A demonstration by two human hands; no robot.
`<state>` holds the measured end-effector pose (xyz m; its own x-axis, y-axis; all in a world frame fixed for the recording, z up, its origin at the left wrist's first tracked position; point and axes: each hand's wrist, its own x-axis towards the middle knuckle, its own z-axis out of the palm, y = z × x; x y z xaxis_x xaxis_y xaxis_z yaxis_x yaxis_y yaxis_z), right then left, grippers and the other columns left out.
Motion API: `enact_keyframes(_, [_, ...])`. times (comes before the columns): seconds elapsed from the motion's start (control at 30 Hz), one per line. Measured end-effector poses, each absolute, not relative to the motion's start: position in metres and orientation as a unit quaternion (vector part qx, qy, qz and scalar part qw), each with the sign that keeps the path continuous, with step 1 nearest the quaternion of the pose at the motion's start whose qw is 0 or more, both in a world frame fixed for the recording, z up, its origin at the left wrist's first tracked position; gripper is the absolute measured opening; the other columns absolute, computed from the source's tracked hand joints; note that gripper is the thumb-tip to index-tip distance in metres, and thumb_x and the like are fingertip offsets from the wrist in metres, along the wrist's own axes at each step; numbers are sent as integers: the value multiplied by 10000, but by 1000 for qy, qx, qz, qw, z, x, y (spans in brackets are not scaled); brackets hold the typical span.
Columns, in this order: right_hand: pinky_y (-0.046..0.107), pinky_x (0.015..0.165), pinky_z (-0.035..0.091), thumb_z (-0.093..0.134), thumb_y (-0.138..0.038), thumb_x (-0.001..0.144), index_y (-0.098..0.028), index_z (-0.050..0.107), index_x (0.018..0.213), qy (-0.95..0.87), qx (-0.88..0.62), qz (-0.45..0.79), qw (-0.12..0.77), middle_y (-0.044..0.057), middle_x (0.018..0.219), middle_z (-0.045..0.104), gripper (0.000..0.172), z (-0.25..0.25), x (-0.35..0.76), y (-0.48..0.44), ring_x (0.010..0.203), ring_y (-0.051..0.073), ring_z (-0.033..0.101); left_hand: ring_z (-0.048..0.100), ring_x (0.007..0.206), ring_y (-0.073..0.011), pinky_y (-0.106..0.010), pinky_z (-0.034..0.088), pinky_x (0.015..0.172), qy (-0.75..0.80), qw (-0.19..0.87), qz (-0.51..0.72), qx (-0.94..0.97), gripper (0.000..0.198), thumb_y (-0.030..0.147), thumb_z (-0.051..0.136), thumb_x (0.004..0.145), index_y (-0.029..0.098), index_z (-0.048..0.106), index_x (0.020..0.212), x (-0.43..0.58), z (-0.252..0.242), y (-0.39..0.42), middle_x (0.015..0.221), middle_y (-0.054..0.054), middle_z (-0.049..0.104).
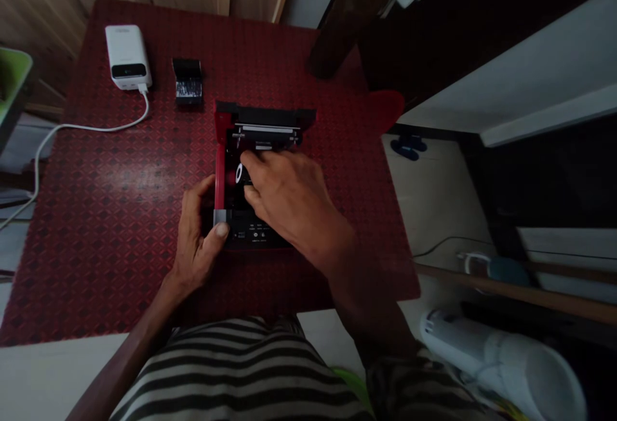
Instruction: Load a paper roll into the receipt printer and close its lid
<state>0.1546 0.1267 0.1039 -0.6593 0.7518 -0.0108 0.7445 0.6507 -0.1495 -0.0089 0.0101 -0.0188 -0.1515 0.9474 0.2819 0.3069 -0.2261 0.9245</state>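
Observation:
A small black and red printer (250, 144) lies on the red patterned table (120, 202) with its lid open toward the back. My left hand (197, 234) grips its near left corner, thumb on the front edge. My right hand (289, 199) reaches down into the open compartment, fingers curled over something inside; a white round part (238, 175) shows beside the fingertips. What the fingers hold is hidden.
A white power bank (127, 57) with a white cable (72, 128) lies at the table's back left. Beside it sits a small black cartridge (187, 81). A dark wooden post (347, 16) stands behind the table. A white fan-like object (501, 363) lies on the floor at right.

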Motion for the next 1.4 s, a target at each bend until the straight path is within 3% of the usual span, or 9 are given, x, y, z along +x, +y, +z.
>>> enact_keyframes(0.1, [423, 972, 683, 751, -55, 1065, -197, 853, 1235, -900, -414, 95, 95, 117, 1131, 925, 244, 110, 174, 114, 1089, 318, 875, 645, 1541, -393, -609, 527, 1305, 541, 295, 534, 579, 667, 647, 587, 1219, 276, 583, 1773, -9, -20, 10, 1666, -166, 664])
enact_keyframes(0.27, [396, 950, 673, 886, -154, 1006, -243, 838, 1214, -846, -390, 174, 319, 32, 1127, 903, 231, 109, 237, 126, 1020, 244, 842, 681, 1459, -389, -587, 573, 1222, 551, 294, 532, 571, 662, 650, 597, 1209, 292, 604, 1766, -8, -17, 10, 1617, -156, 695])
enact_keyframes(0.47, [414, 956, 641, 871, -326, 1000, -270, 739, 1176, -689, -505, 229, 467, 22, 1099, 843, 227, 31, 273, 208, 1010, 233, 785, 713, 1383, -400, -599, 618, 1178, 575, 287, 527, 556, 680, 720, 589, 1172, 292, 663, 1695, -5, -11, 12, 1531, -152, 734])
enact_keyframes(0.63, [398, 1028, 625, 857, -320, 936, -281, 684, 1134, -655, -551, 289, 429, 25, 1158, 866, 266, -24, 261, 230, 1094, 232, 792, 716, 1368, -378, -556, 616, 1176, 572, 282, 529, 559, 684, 738, 591, 1170, 279, 686, 1667, -6, -11, 13, 1485, -137, 736])
enact_keyframes(0.87, [444, 1090, 626, 844, -311, 942, -266, 693, 1202, -674, -551, 299, 390, 62, 1242, 885, 304, -31, 254, 221, 1147, 255, 815, 712, 1347, -378, -565, 594, 1188, 574, 291, 535, 546, 702, 756, 621, 1144, 292, 689, 1666, -5, -13, 14, 1476, -130, 735])
enact_keyframes(1.03, [432, 963, 672, 954, -307, 836, -238, 718, 1402, -651, -566, 334, 380, 142, 1425, 879, 617, -26, 278, 206, 1116, 260, 830, 724, 1317, -373, -553, 617, 1152, 583, 275, 527, 555, 736, 780, 591, 1145, 271, 675, 1669, -6, -10, 14, 1464, -129, 744])
enact_keyframes(1.1, [416, 910, 673, 912, -322, 864, -243, 751, 1388, -635, -575, 332, 395, 136, 1399, 889, 554, -23, 295, 182, 1067, 249, 830, 721, 1347, -380, -555, 621, 1166, 587, 275, 516, 560, 743, 792, 576, 1149, 280, 666, 1679, -7, -10, 13, 1490, -129, 742])
enact_keyframes(1.23, [389, 842, 649, 825, -364, 932, -253, 849, 1188, -623, -581, 376, 365, 53, 1076, 895, 279, -17, 319, 121, 911, 228, 809, 707, 1384, -402, -596, 603, 1212, 593, 281, 513, 554, 781, 825, 576, 1136, 290, 660, 1698, -8, -12, 12, 1540, -134, 737])
enact_keyframes(1.4, [418, 945, 667, 829, -250, 835, -276, 831, 1370, -640, -560, 392, 351, 71, 1315, 888, 537, -19, 299, 90, 1064, 245, 820, 706, 1369, -406, -610, 603, 1217, 585, 291, 526, 545, 717, 772, 584, 1151, 318, 674, 1698, -5, -11, 13, 1528, -138, 736])
